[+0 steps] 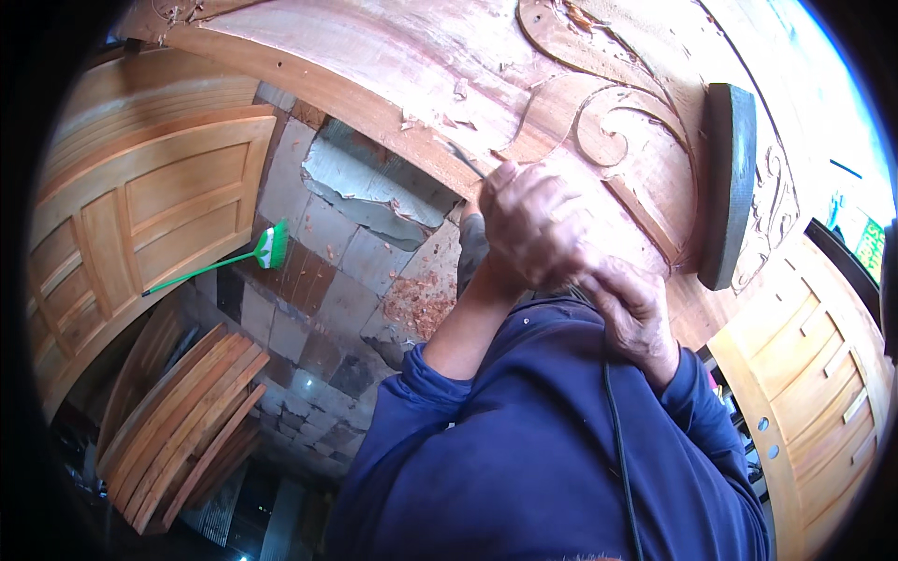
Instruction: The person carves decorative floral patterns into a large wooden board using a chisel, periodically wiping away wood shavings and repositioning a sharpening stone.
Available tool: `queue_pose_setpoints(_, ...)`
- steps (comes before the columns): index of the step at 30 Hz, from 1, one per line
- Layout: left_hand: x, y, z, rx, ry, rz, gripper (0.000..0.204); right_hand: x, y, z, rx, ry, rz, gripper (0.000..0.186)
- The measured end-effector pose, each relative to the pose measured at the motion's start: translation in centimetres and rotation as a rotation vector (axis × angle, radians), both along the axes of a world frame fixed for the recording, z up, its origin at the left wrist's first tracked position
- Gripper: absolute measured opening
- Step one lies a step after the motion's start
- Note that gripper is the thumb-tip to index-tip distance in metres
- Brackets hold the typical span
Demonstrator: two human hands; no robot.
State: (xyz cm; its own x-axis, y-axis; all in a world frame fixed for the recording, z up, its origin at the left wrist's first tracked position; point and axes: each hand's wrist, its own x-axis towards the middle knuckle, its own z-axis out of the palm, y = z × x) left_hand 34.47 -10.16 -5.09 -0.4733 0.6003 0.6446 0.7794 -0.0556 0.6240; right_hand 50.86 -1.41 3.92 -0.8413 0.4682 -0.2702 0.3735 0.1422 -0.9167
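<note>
My left hand (533, 224) is closed round a carving chisel, whose thin metal blade (465, 159) sticks out past the fist toward the edge of a wooden panel (365, 47). Close behind it, my right hand (636, 304) is closed at the rear of the same tool, touching the left fist. The handle is hidden by the fingers. On the panel, a raised scroll carving (599, 126) curls just beyond my hands, with wood shavings (458, 91) scattered about it. The left fist is slightly blurred.
A dark, long block (730, 187) rests on the panel at the right. Panelled wooden doors (150, 201) lean at the left, near a green broom (269, 248) and stacked curved boards (178, 421). Shavings litter the tiled floor (323, 266). Another wooden door (823, 393) stands at right.
</note>
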Motion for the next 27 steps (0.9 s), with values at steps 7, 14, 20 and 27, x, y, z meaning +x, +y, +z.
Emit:
queue_pose_setpoints(7, -1.7, -3.5, -0.1, -0.356, 0.181, -0.428, 0.056, 9.2, 0.4, -0.9, -0.195, -0.414, -0.176, 0.037)
queue_pose_setpoints(14, -7.2, -8.6, -0.4, -0.231, -0.001, 0.449, 0.041, 10.9, 1.4, 0.1, -0.071, -0.334, -0.067, 0.037)
queue_pose_setpoints(20, 3.2, -3.0, 0.7, -0.246, 0.168, -0.158, 0.045, 4.1, 2.1, 0.3, 0.044, -0.076, 0.173, 0.039)
queue_pose_setpoints(27, -1.2, -3.7, 0.4, -0.525, 0.235, -0.285, 0.044, 9.4, 2.2, -1.7, 0.019, -0.100, -0.262, 0.043)
